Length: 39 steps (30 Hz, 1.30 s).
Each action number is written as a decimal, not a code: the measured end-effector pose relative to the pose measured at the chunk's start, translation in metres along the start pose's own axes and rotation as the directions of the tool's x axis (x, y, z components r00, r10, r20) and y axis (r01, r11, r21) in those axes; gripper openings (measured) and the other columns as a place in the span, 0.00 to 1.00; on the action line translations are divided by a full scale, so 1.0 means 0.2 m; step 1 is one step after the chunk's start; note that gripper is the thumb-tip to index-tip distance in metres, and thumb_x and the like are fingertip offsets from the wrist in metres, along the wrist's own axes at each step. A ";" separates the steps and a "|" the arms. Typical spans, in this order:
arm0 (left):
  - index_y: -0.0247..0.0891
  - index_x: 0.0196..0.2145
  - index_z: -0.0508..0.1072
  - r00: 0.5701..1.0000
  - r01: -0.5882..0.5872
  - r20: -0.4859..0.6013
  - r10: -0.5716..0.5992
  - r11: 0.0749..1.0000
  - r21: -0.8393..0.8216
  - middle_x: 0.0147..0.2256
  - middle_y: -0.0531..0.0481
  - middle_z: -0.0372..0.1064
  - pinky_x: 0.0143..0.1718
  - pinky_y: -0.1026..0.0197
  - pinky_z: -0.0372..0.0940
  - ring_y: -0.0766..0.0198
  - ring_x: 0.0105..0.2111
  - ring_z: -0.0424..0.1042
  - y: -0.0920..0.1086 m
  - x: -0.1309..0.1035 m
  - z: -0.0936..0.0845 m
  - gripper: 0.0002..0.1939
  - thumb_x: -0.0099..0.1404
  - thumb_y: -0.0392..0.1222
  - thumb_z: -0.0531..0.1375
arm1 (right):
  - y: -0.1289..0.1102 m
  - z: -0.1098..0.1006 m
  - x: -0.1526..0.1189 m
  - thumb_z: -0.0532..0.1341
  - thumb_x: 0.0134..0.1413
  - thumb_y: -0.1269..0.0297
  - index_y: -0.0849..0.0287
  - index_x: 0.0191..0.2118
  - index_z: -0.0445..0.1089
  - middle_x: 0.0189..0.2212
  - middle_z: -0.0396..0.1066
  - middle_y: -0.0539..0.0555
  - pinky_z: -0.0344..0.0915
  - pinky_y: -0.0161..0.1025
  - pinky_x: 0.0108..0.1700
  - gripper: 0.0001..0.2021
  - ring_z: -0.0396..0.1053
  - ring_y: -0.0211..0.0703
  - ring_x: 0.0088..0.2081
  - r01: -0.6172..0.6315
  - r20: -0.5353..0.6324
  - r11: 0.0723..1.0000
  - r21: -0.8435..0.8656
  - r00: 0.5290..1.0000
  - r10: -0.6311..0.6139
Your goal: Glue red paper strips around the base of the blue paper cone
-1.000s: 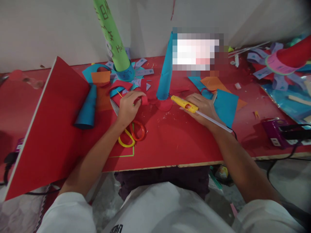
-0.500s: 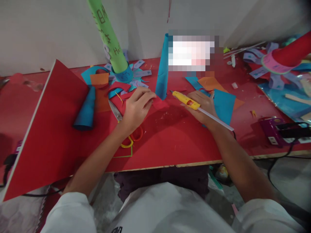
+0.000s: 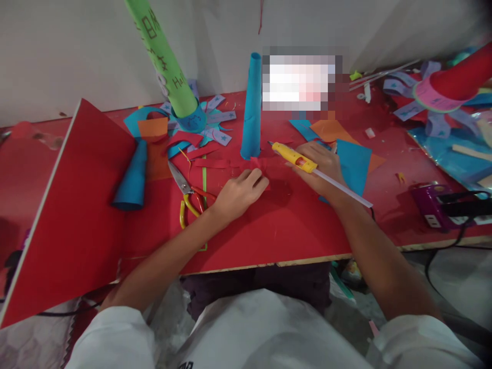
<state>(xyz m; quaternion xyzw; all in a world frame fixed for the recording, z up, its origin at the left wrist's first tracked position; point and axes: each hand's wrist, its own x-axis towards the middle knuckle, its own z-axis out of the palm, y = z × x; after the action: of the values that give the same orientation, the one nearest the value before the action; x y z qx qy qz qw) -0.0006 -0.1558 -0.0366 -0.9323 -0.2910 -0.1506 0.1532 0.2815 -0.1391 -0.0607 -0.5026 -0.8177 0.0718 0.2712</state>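
A yellow glue gun [image 3: 295,156] with a long white glue stick [image 3: 342,187] sticking out of its back is in my right hand [image 3: 321,161], its nozzle pointing left. My left hand [image 3: 244,192] is closed, fingertips pinched at a small red paper piece [image 3: 258,164] by the foot of a blue paper tube [image 3: 251,110]. That tube stands nearly upright on the red table, touched by neither hand. Scissors [image 3: 185,189] with yellow and red handles lie left of my left hand, near red paper strips [image 3: 211,163].
A red board [image 3: 77,205] leans up at left beside a blue paper cone [image 3: 132,179]. Behind stands a green paper tube [image 3: 169,66] on a flower-like base. Blue paper [image 3: 353,166] lies by my right hand. A purple power strip [image 3: 432,205] with cords is at right.
My left hand has moved right and nearer to me, uncovering the red strips and more of the scissors. The blue tube leans less. The glue gun stays in my right hand, almost unmoved.
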 end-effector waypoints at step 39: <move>0.35 0.44 0.75 0.985 0.136 0.126 -0.121 0.984 -0.117 0.40 0.43 0.74 0.43 0.51 0.66 0.54 0.40 0.76 -0.04 0.03 0.10 0.11 0.75 0.29 0.53 | -0.07 0.04 0.03 0.53 0.75 0.49 0.54 0.42 0.69 0.40 0.74 0.57 0.62 0.45 0.41 0.16 0.71 0.51 0.42 0.124 0.085 0.989 -0.080 0.989 -0.117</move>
<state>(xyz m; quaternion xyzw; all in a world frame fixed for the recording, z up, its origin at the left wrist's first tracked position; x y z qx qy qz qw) 0.0040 -0.1389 -0.0514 -0.9266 -0.3490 -0.1228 0.0669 0.2630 -0.1395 -0.0600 -0.4601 -0.8591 0.0407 0.2203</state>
